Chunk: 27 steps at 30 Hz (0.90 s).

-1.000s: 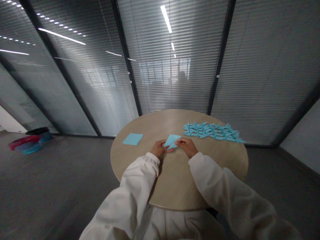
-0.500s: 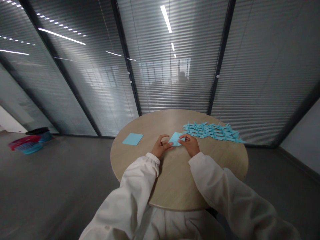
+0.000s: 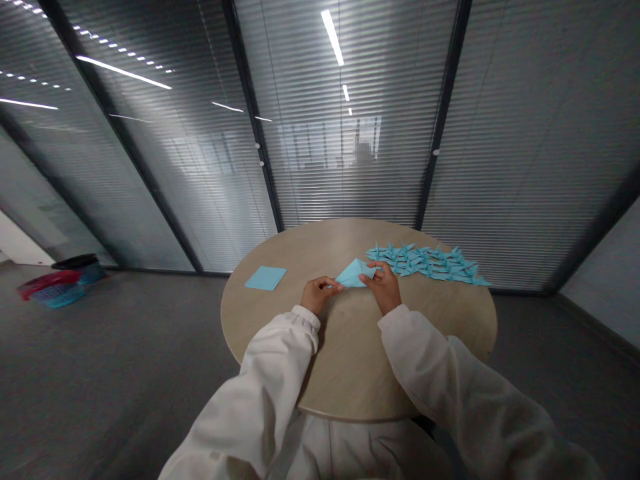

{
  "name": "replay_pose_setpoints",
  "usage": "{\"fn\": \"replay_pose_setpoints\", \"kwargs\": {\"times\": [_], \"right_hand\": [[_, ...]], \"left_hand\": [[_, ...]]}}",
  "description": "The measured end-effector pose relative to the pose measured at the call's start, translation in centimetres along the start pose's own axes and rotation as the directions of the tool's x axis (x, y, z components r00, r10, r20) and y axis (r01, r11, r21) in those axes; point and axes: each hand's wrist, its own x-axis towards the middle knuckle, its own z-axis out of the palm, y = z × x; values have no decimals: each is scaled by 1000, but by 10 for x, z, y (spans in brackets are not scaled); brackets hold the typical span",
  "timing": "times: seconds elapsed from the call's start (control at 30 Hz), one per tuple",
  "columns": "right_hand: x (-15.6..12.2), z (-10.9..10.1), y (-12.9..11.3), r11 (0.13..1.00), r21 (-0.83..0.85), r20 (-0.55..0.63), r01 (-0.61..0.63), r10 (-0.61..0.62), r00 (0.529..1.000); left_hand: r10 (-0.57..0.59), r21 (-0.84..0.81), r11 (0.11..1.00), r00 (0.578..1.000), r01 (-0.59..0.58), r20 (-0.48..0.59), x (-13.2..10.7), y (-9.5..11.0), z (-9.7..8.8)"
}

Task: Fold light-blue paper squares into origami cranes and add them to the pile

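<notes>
A piece of blue origami paper [image 3: 354, 273], folded to a pointed kite-like shape, is between my two hands over the middle of the round table [image 3: 350, 353]. My left hand [image 3: 318, 295] pinches its left tip between thumb and fingers. On the other side, my right hand [image 3: 384, 287] grips the right part, with the thumb at the front and the fingers behind the top edge. Just beyond my right hand lie rows of folded blue paper cranes [image 3: 430, 263]. Flat blue square paper [image 3: 265, 278] rests on the table to the left of my left hand.
Behind the table stands a glass partition with blinds [image 3: 345, 193] and dark frames. On the floor at the far left are a blue basket with a red cover [image 3: 53, 290] and a dark-rimmed bin [image 3: 83, 267]. A white wall is at the right.
The paper has gone from a flatter diamond to a longer pointed shape, its one side raised. My left fingers have closed onto its left tip; my right fingers have shifted along its edge.
</notes>
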Motion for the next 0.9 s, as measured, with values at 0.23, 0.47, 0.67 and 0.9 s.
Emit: {"fn": "replay_pose_setpoints", "kwargs": {"times": [0.23, 0.47, 0.67, 0.9], "right_hand": [[1, -1, 3, 1000, 27, 13, 2, -2, 1000], [3, -4, 3, 1000, 1, 10, 24, -24, 1000], [6, -6, 7, 998, -36, 7, 47, -47, 999], [9, -11, 13, 995, -70, 4, 67, -67, 998]], "left_hand": [[-62, -235, 969, 994, 82, 92, -3, 3, 3], [-92, -325, 937, 987, 130, 130, -2, 2, 3], [-115, -301, 941, 983, 154, 143, -3, 3, 4], [-163, -282, 935, 967, 214, 195, -2, 1, 1]]}}
